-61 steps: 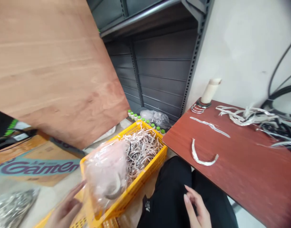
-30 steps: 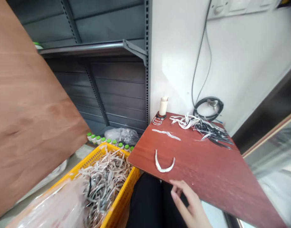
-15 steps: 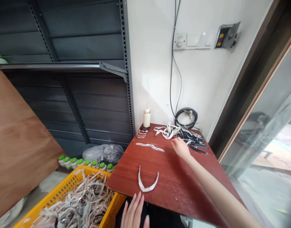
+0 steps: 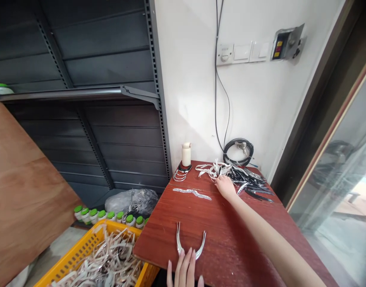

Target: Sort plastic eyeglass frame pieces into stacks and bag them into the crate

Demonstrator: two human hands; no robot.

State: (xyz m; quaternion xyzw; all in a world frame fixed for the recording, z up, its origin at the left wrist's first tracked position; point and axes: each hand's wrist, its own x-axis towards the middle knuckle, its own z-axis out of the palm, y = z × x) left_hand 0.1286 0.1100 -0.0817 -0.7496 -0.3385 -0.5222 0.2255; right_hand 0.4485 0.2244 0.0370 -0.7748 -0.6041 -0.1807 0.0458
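A U-shaped shiny silver-white strip lies near the front edge of the red-brown table. My left hand lies over its curved bottom, fingers stretched out, hiding that part. At the far side, my right hand has its fingers bent and close together on a white strip at the edge of a tangled pile; the fingertips are partly covered. Right of that hand spreads a heap of black and silver strips. A flat wavy pale strip lies to its left.
A cream cylindrical container stands at the table's back left corner, with curved strips beside it. A coiled black cable leans on the wall. Left of the table, a yellow basket holds many strips. Green-lidded jars line the floor.
My left hand has moved forward onto the U-shaped strip. My right hand has reached the white strips, its fingers now bent over them. The view has shifted slightly.
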